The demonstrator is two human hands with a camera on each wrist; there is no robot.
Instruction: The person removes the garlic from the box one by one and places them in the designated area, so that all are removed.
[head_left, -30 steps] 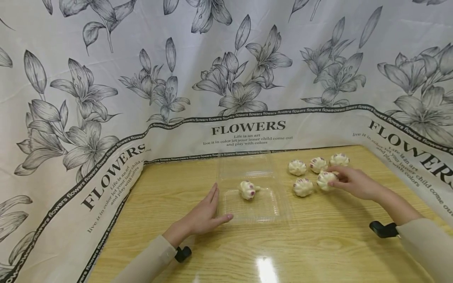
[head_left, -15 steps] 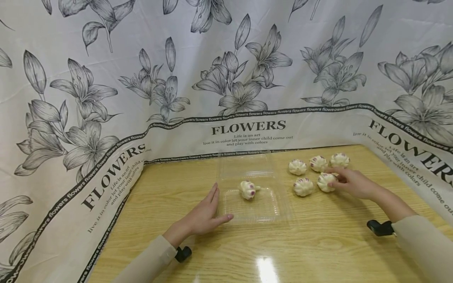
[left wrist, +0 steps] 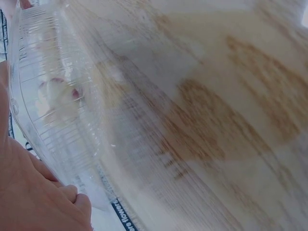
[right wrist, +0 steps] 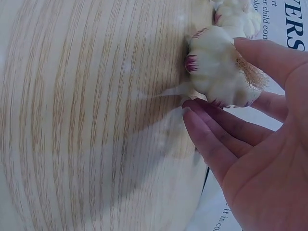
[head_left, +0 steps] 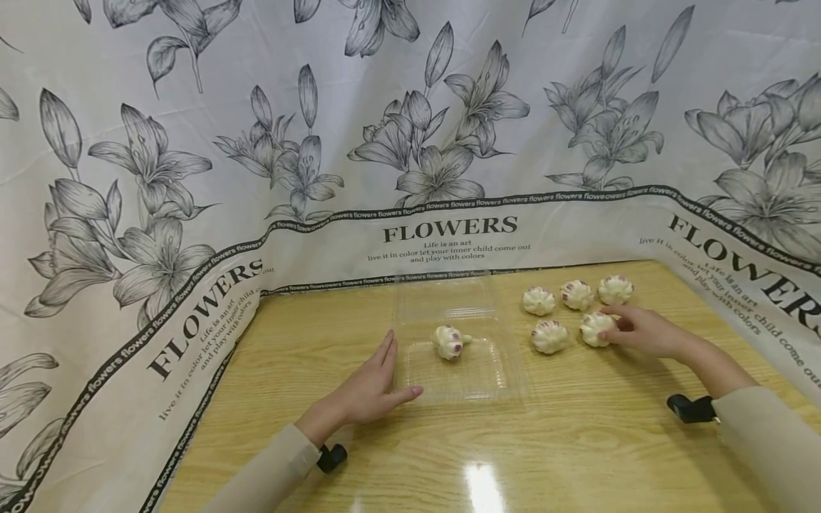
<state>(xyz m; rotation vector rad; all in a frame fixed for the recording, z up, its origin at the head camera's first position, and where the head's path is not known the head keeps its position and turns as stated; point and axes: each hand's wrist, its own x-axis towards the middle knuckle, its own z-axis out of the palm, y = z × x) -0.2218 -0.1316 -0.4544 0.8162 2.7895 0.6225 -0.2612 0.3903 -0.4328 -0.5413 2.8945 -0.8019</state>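
Observation:
My right hand (head_left: 651,335) pinches a white garlic bulb (head_left: 595,330) with purple-streaked tips at the right of the table. In the right wrist view, the thumb lies on one side of that bulb, near its brown roots, and the fingers reach under the other side. My left hand (head_left: 365,392) lies with straight fingers along the left edge of a clear plastic container (head_left: 457,377), its thumb at the near corner. The container's lid (head_left: 442,299) is folded back. One garlic bulb (head_left: 447,343) lies inside, its stem pointing right.
Several more garlic bulbs (head_left: 549,336) stand on the wooden table (head_left: 321,320) right of the container, close to my right hand. A flower-printed cloth (head_left: 449,242) rises along the table's back and sides.
The garlic bulb at my right hand has shifted slightly to the right, with the fingers moving along. My left hand and the container have stayed in place.

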